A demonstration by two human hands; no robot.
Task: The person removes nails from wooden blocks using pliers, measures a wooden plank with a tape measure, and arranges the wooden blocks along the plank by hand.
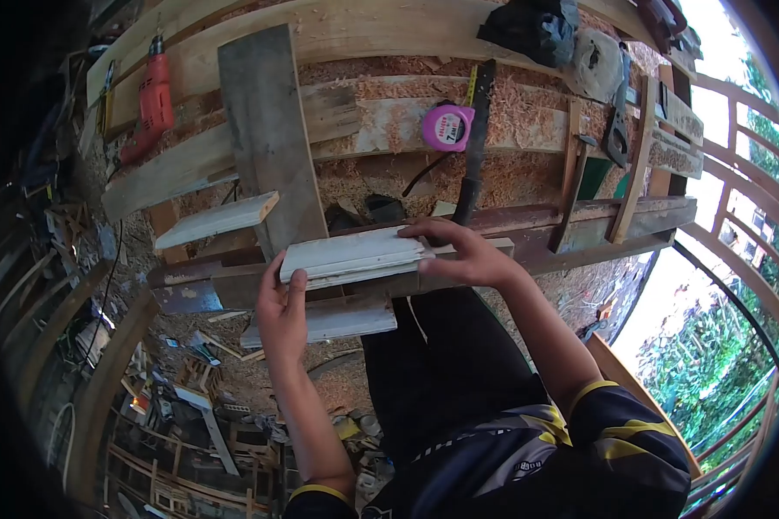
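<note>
A short white board [355, 253], which looks like stacked pieces with a grooved front edge, lies level above the bench's near edge. My left hand [283, 298] grips its left end, thumb in front and fingers behind. At its right end is my right hand [459, 251], fingers on the top and thumb at the front edge. Another white board [218, 221] rests to the left, near a wide grey plank [268, 130]. Below the held piece sits a further pale board [320, 320].
Beyond the hands are a pink tape measure [448, 127], a red drill [154, 104], a handsaw [616, 130], a hammer [580, 164] and a black plastic bag [537, 30]. Wood shavings cover parts of the slatted bench [381, 121].
</note>
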